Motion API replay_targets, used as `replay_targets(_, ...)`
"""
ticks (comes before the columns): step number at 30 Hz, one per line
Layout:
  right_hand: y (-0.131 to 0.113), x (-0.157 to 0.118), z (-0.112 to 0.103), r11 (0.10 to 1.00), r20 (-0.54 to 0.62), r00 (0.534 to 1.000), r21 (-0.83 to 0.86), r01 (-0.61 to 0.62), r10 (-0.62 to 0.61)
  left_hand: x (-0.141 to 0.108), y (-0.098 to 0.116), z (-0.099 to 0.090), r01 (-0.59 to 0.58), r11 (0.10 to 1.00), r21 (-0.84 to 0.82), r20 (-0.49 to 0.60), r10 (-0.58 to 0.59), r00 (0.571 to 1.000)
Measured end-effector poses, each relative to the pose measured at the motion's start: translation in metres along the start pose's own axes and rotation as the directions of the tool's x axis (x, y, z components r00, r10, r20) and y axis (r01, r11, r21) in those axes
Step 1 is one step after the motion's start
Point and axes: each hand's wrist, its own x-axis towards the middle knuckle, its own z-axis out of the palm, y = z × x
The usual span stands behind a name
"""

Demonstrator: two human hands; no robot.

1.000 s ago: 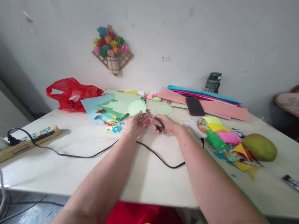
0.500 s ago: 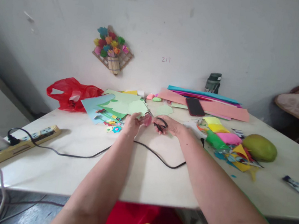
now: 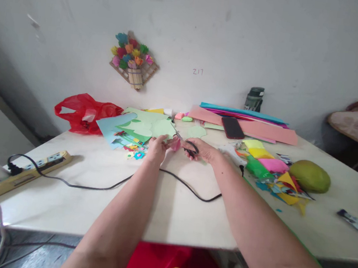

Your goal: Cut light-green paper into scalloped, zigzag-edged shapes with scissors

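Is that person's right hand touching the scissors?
Touching. The head view shows it plainly: the right hand grips the scissors by the black handle end.

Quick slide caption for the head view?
Over a white table, the left hand holds pale green paper while the right hand works black-handled scissors at its edge.

camera: worn on the head | aim: directed forward and down across the table [image 3: 187,222] toward the wall [image 3: 192,22] | range: forearms [image 3: 127,206] are seen closest, left hand [image 3: 156,149] and right hand [image 3: 203,150] farther off, wall farthest | frame: table's near edge is included low
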Motion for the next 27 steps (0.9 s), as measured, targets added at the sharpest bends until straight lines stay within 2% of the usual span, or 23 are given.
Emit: replay_targets(27,0.0001,0.0027,0.004,0.998,-0.042,0.998,0.041,-0.048,0.05,0.0016,-0.0026,0.0002,0.002,1.0,-0.02,-0.022,-0.002,1.0)
